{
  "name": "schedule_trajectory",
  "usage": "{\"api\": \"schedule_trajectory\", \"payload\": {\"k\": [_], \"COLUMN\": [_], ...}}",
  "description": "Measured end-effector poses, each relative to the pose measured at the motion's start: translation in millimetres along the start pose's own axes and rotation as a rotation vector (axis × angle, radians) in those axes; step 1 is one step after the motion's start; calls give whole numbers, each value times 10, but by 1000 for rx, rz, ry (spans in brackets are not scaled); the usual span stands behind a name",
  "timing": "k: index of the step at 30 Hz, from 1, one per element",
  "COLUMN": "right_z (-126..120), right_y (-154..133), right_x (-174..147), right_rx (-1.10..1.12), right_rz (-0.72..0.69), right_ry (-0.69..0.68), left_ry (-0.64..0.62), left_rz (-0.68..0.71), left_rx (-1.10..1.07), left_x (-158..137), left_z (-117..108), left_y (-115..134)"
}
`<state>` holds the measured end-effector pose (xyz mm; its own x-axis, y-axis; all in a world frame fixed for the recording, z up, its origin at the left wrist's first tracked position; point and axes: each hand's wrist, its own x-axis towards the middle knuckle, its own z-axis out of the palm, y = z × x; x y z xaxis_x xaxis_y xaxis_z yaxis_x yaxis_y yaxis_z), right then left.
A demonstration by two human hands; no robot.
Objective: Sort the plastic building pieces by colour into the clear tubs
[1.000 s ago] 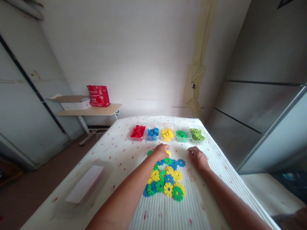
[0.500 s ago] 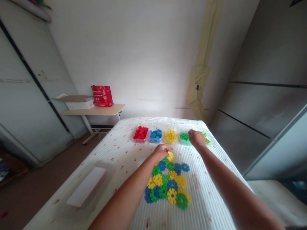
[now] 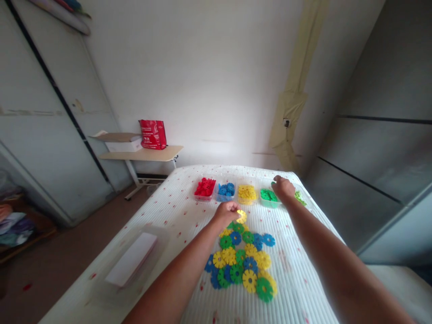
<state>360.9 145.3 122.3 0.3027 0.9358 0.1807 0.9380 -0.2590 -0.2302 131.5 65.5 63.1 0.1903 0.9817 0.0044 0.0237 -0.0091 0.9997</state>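
Note:
My left hand (image 3: 227, 213) is closed on a yellow notched plastic disc (image 3: 241, 217), held at the far edge of a spread of similar pieces. That spread of blue, green and yellow discs (image 3: 250, 263) lies on the striped cloth, many overlapping. Over the row of tubs, my right hand (image 3: 283, 186) pinches a green disc (image 3: 273, 184), mostly hidden by the fingers. Just below it is the tub of green discs (image 3: 269, 196). Light green pieces (image 3: 299, 198) show partly behind the right wrist.
Left of the green tub stand tubs of yellow (image 3: 247, 192), blue (image 3: 226, 191) and red pieces (image 3: 205, 187). A clear tray with a white box (image 3: 132, 259) lies at the bed's left. Beyond, a small table (image 3: 145, 154) carries a red bag (image 3: 153, 134) and a carton (image 3: 123, 143).
My right hand has lifted slightly from the green tub, and a green disc now shows in its fingers. The yellow disc in my left hand is more exposed. The view has shifted left.

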Motion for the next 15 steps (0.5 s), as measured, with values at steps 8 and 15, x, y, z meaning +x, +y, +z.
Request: {"api": "schedule_trajectory", "payload": {"k": [8,15], "right_z": [68,479], "right_y": [180,926], "right_x": [-621,-1340], "right_rx": [54,229], "right_rz": [-337,-554], "right_ry": [217,91], "left_ry": [132,278], "left_rz": [37,60], "left_rx": [106,306], "left_x": [145,714], "left_z": [-39,42], "left_y": [97,406]}}
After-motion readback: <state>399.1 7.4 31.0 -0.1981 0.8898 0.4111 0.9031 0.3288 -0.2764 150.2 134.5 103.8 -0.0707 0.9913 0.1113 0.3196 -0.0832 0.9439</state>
